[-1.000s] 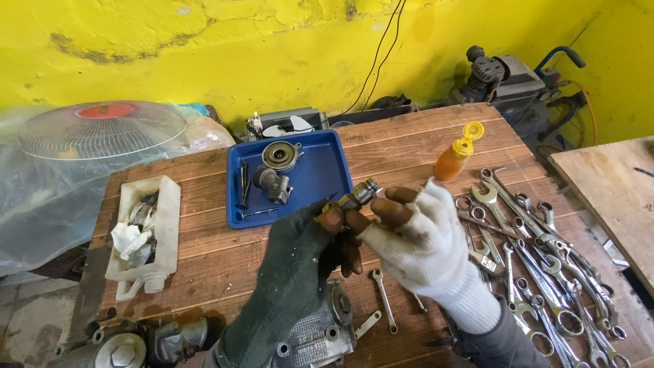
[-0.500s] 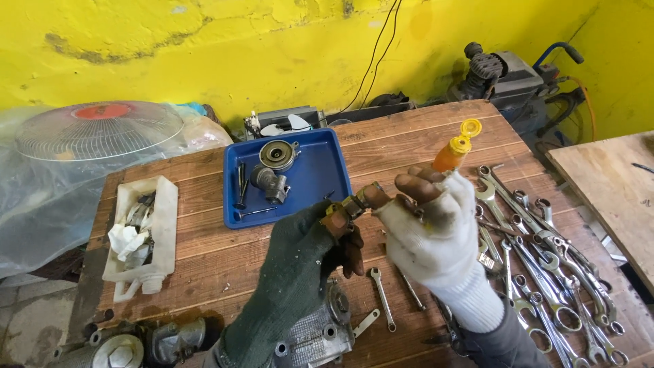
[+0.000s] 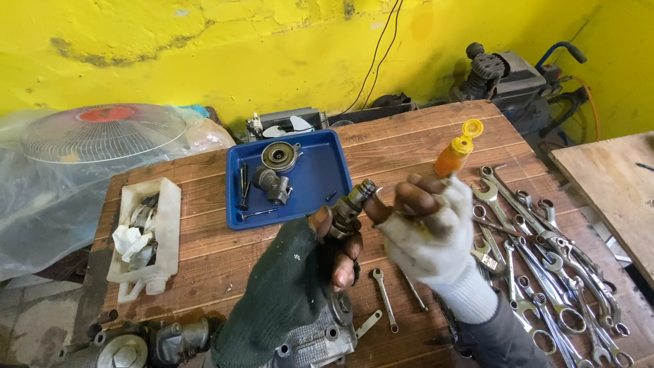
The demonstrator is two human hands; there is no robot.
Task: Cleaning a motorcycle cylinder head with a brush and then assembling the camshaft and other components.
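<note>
Yellow wall behind, a person at centre frame holds a small metal part point(image 3: 351, 204) above a plank desk point(image 3: 204, 252). The left hand point(image 3: 300, 286), in a dark green fingerless glove, has its fingers clamped on the part's lower end; the part juts up and to the right from them. The right hand point(image 3: 426, 232), in a white glove worn through at the tips, has risen from beside the part a second ago and now sits right of centre, its bare fingertips curled together just at the part's top end; whether they pinch it or only touch cannot be told. That shift suggests the work has moved to the part's upper tip. An orange bottle point(image 3: 453, 153) with its yellow cap flipped open stands behind the right hand, apart from it. A blue tray point(image 3: 313, 184) of small metal pieces lies above centre, a spread of wrenches point(image 3: 545, 252) fills the lower right, and a white tub point(image 3: 146, 238) of rags sits at left. A grey engine casing point(image 3: 320, 334) rests under the left wrist at the bottom edge.
</note>
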